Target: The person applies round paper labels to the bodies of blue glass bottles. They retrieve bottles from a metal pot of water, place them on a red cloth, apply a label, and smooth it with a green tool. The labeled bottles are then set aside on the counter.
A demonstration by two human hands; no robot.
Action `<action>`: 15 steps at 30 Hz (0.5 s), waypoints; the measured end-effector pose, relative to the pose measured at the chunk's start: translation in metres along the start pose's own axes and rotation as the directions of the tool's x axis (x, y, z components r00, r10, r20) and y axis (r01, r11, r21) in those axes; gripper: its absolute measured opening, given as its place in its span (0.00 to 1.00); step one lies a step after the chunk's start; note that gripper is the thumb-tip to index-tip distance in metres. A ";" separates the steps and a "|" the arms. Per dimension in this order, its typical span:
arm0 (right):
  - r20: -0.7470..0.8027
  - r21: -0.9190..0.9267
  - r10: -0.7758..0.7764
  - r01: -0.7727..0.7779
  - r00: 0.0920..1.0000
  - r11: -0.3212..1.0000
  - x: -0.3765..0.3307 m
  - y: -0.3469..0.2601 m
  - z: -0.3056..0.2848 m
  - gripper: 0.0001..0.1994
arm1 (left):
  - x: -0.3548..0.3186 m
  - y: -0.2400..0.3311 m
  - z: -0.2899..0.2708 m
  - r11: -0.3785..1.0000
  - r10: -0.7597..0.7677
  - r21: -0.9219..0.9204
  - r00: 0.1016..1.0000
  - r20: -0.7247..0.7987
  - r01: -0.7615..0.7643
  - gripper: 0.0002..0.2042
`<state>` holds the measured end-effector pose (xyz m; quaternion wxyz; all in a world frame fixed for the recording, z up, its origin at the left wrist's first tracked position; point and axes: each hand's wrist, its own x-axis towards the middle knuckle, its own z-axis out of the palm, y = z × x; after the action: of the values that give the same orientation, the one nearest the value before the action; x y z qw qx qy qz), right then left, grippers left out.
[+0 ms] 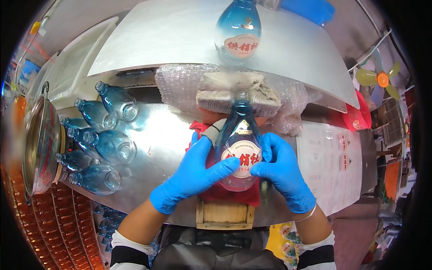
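Observation:
A blue glass bottle (240, 130), fading to clear at its base, lies tilted in front of me with its neck pointing away. On its belly is a rounded cream label (243, 157) with red characters. My left hand (191, 171), in a blue glove, grips the bottle's left side, its thumb on the label. My right hand (288, 171), gloved alike, closes on the right side with its thumb at the label's edge. A red cloth (236, 198) is under the bottle, over a wooden block (225, 213). Beyond the neck rests a pale knitted pad (236, 87).
Several blue bottles (110, 146) lie on the metal table at left, beside a large round metal lid or pan (38, 144). A label sheet (326, 180) lies at right. Bubble wrap (177, 85) edges the raised white board (166, 40), where another labelled bottle (238, 31) stands. A fan (381, 80) is far right.

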<state>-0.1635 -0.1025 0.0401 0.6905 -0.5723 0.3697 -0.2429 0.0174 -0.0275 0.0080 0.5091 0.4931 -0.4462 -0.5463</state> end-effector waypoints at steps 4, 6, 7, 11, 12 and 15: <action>0.007 0.197 0.052 -0.052 0.999 0.979 0.002 0.011 -0.003 0.17 | 0.002 0.003 -0.007 0.990 -0.060 -0.123 0.996 0.071 0.068 0.37; 0.024 0.259 -0.002 -0.004 1.000 0.966 0.002 0.016 -0.003 0.17 | 0.000 0.002 -0.009 0.988 -0.055 -0.141 0.994 0.089 0.068 0.38; 0.019 0.269 -0.016 0.010 1.000 0.963 0.003 0.020 -0.004 0.17 | 0.001 0.006 -0.009 0.985 -0.055 -0.159 0.993 0.101 0.070 0.38; 0.007 0.300 -0.053 0.048 0.999 0.953 0.006 0.032 -0.005 0.14 | 0.002 0.004 -0.011 0.969 -0.064 -0.230 0.988 0.140 0.096 0.39; 0.008 0.306 -0.057 0.052 0.998 0.951 0.005 0.031 -0.006 0.14 | 0.003 0.002 -0.011 0.964 -0.066 -0.246 0.987 0.148 0.101 0.40; 0.039 0.289 -0.008 -0.003 0.999 0.957 0.005 0.026 -0.008 0.13 | 0.003 0.005 -0.010 0.967 -0.045 -0.244 0.989 0.139 0.078 0.40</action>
<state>-0.1696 -0.1053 0.0132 0.7736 -0.4706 0.3157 -0.2836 0.0285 -0.0312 0.0119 0.5192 0.4018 -0.3915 -0.6448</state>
